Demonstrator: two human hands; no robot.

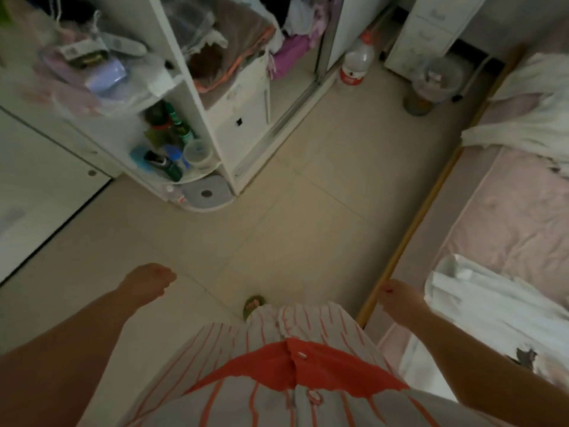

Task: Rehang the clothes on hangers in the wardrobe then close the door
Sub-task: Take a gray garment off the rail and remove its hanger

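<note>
- The wardrobe (246, 97) stands at the top of the view with its door slid open; folded and crumpled clothes (240, 47) in brown, orange, purple and white lie in a heap inside, above white drawers.
- No garment on a hanger can be made out in the blur.
- A white garment (480, 300) lies on the bed (508, 217) at the right, just beside the right hand.
- The left hand (147, 283) hangs over the floor (277, 211) with fingers loosely curled and it holds nothing.
- The right hand (400, 300) is low near the bed edge, fingers relaxed and pointing down, nothing in it.
- Rounded corner shelves (172, 143) at the left end of the wardrobe carry bottles and small containers.
- A plastic bottle (357, 60) with a red label stands on the floor right of the wardrobe, and a bin (431, 84) is near it.
- The person wears a striped white and orange garment.
</note>
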